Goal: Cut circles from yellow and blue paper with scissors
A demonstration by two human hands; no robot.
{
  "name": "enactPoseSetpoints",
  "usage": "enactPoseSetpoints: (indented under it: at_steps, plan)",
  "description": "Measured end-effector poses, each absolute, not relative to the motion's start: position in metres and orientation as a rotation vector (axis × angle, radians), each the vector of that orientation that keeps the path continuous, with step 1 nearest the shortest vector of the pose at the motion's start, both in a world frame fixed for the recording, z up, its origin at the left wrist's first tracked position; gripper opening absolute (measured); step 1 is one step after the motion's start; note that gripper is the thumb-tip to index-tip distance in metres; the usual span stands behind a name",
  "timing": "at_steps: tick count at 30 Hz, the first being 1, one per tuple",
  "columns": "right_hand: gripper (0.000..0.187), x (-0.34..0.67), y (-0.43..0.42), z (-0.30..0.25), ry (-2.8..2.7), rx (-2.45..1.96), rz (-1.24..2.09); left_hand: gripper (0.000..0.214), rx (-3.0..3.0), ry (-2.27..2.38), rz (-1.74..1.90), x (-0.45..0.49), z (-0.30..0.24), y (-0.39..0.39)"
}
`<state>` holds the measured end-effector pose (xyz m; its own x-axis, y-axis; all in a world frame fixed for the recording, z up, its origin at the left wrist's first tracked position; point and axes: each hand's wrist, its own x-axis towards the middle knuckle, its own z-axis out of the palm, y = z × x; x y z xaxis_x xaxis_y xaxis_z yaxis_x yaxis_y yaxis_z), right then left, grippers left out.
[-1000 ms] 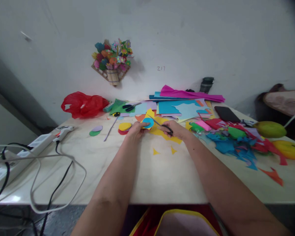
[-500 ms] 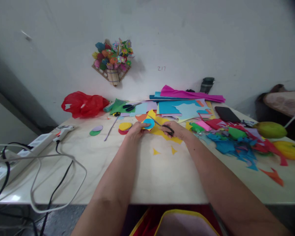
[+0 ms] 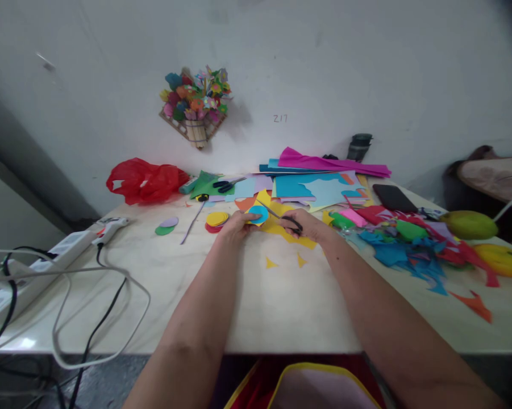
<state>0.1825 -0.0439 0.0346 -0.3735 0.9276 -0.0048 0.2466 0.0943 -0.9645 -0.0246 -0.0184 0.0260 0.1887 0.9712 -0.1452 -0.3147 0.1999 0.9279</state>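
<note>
My left hand (image 3: 237,222) is closed on a blue paper circle (image 3: 258,214), thumb on top, with yellow paper (image 3: 263,197) behind it. In my right hand (image 3: 306,223) is a pair of scissors (image 3: 296,222) with black handles, the fingers wrapped round them. The blades point left and lie at the edge of the blue circle. Under the scissors, more yellow paper (image 3: 298,234) rests on the table. Two small yellow scraps (image 3: 271,262) lie nearer to me. Left of my left hand is a stack of yellow circles (image 3: 217,218) over red ones (image 3: 213,228).
Purple and green circles (image 3: 166,230) lie left. A red plastic bag (image 3: 142,182) and second scissors (image 3: 224,186) are behind. Paper sheets (image 3: 290,184) lie at the back, with a phone (image 3: 394,198) and coloured scraps (image 3: 392,250) right. Cables (image 3: 117,292) and a power strip (image 3: 63,250) occupy the left edge.
</note>
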Motion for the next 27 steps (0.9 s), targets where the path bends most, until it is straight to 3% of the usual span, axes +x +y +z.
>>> enactPoseSetpoints:
  at_steps: [18, 27]
  plan:
    - [0.024, 0.204, -0.040, 0.035, -1.733, -1.209, 1.445, 0.016, 0.967, 0.954, 1.094, -0.027, 0.025, -0.017]
    - [0.027, 0.229, -0.047, 0.044, -1.652, -1.066, 1.415, 0.010, 0.972, 0.983, 1.219, -0.026, 0.021, -0.014]
